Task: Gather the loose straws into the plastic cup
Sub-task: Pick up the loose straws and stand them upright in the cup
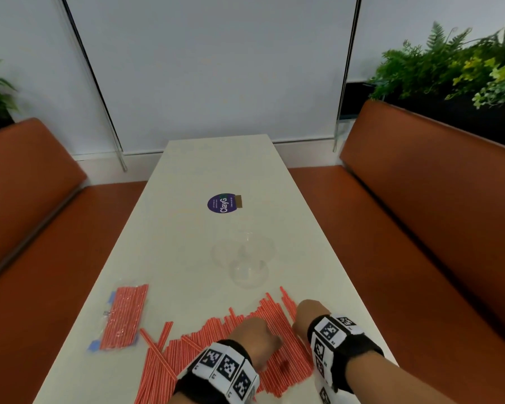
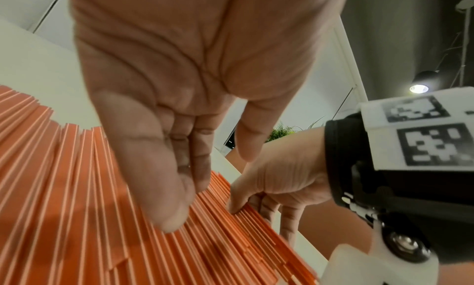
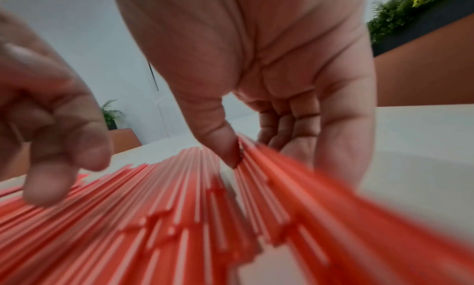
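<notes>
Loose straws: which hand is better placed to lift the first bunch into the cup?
Right, probably. The right hand already pinches the loose straws at their edge nearest the plastic cup; the left hand only touches them.

- straws (image 1: 236,339): orange-red with thin white stripes
- tabletop (image 1: 204,176): off-white
- plastic cup (image 1: 247,263): clear
- round sticker (image 1: 221,203), far: purple, white lettering
- seats (image 1: 420,185) left and right: rust-orange
- wristbands (image 1: 337,336): black, with black-and-white square markers
</notes>
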`<action>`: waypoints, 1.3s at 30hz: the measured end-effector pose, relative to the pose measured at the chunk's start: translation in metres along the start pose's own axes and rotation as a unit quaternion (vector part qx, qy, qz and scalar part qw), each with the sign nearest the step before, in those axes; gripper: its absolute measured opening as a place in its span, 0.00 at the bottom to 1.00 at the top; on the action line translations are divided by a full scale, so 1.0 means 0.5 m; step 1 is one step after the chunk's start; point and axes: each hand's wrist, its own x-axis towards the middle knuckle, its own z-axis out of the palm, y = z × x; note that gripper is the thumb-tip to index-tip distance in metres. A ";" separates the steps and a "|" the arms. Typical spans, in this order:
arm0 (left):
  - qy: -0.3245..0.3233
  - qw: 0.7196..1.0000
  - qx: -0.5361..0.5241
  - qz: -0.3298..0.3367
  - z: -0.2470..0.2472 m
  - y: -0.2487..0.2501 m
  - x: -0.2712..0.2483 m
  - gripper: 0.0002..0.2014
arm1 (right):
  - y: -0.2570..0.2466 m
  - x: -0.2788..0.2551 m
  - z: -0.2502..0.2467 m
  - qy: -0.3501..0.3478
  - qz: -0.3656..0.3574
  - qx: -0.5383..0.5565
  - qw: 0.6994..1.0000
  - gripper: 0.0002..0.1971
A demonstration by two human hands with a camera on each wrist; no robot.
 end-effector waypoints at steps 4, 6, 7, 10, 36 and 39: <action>0.003 1.000 0.002 0.029 -0.001 -0.001 0.009 0.21 | 0.009 -0.007 0.004 -0.021 -0.032 -0.005 0.999 0.18; 0.003 0.999 -0.001 0.044 -0.006 -0.002 0.012 0.21 | 0.023 -0.003 0.005 -0.015 -0.047 0.034 0.998 0.19; 0.002 0.999 -0.011 0.052 -0.009 -0.002 0.013 0.19 | 0.029 -0.001 0.005 -0.015 -0.051 0.060 0.997 0.19; -0.001 0.994 -0.087 0.072 -0.015 0.000 0.015 0.12 | 0.039 -0.006 -0.010 0.001 -0.050 0.171 0.984 0.18; 0.224 0.927 -0.223 0.200 -0.103 0.014 0.059 0.13 | -0.042 -0.098 -0.109 0.002 -0.255 0.203 0.946 0.19; 0.294 0.943 -0.080 0.130 -0.169 -0.014 0.086 0.20 | -0.055 -0.099 -0.177 0.037 -0.236 0.198 0.951 0.23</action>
